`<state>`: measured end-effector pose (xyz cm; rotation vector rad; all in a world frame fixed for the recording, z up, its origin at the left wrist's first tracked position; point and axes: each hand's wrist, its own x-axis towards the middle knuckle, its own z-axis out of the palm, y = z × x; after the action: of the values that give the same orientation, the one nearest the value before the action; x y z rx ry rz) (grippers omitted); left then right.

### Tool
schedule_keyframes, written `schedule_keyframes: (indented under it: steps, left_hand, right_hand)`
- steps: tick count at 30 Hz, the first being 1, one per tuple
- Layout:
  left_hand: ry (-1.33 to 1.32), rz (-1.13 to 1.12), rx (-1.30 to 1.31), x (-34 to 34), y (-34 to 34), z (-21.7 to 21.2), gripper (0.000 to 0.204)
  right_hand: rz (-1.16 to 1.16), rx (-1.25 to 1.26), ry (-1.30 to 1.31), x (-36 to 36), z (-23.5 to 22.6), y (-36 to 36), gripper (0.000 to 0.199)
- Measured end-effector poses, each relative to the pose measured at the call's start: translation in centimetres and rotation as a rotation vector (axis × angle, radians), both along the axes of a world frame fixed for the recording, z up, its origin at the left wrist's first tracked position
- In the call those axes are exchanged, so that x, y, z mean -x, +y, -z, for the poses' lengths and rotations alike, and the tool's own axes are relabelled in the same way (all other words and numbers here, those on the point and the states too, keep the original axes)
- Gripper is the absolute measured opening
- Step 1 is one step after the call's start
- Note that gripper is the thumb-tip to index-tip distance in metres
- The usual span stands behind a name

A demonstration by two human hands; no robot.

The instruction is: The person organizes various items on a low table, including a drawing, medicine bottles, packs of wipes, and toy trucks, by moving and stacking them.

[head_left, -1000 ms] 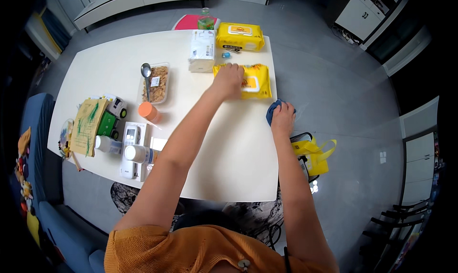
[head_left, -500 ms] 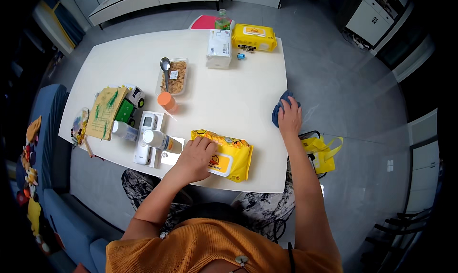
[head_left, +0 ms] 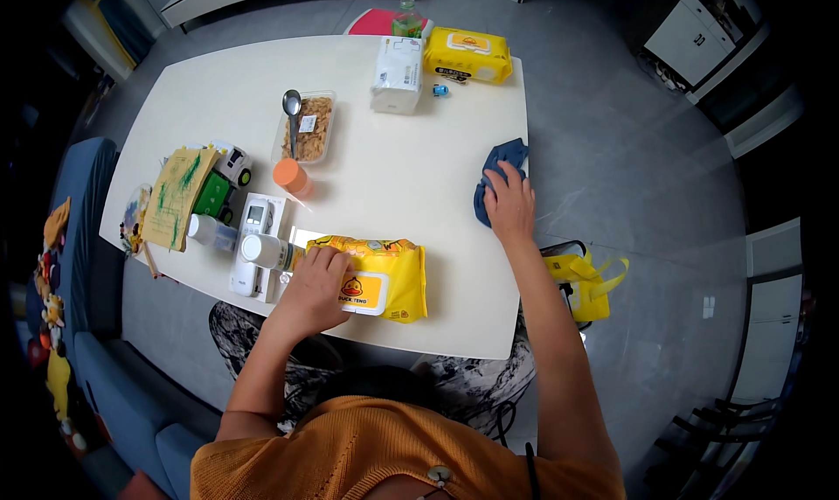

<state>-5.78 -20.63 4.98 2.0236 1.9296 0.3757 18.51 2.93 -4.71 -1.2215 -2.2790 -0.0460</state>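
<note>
My left hand [head_left: 315,288] is closed over the left part of a yellow pack of wet wipes [head_left: 402,281] with a white lid. The pack lies near the table's front edge, its left end close to a white bottle [head_left: 262,250] with a white cap. At the table's right side, my right hand [head_left: 511,201] presses down on a crumpled dark blue cloth [head_left: 486,188], fingers bent onto it. The palm hides part of the cloth.
Left on the white table [head_left: 419,168] are a remote control [head_left: 252,238], another white-capped bottle [head_left: 210,232], a toy truck [head_left: 214,194] under yellow paper, an orange-capped jar [head_left: 292,177] and a food box [head_left: 313,128] with a spoon. Tissues [head_left: 398,76] and more wipes [head_left: 469,56] stand far back.
The wipes pack has slid left with my left hand, closer to the white bottle. My right hand has brought the blue cloth inward from the right edge. The view has shifted slightly.
</note>
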Motion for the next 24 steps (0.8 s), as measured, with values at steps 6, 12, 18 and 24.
schedule_keyframes:
  steps: [6,12,18,24]
  left_hand:
    - [-0.038,0.087,0.128,-0.3,3.0,-2.9,0.078]
    - [0.131,-0.190,-0.309,0.1,19.7,1.3,0.038]
    - [0.157,-0.536,-0.290,1.2,30.3,3.5,0.077]
    - [0.101,-0.653,-0.256,1.7,32.9,4.6,0.067]
  right_hand:
    - [0.107,-0.005,-0.034,1.5,0.2,2.4,0.029]
    - [0.091,0.011,0.003,1.4,0.1,2.4,0.028]
    - [0.093,0.002,0.035,1.5,0.1,2.7,0.028]
    - [0.101,0.020,0.061,1.3,0.2,2.5,0.029]
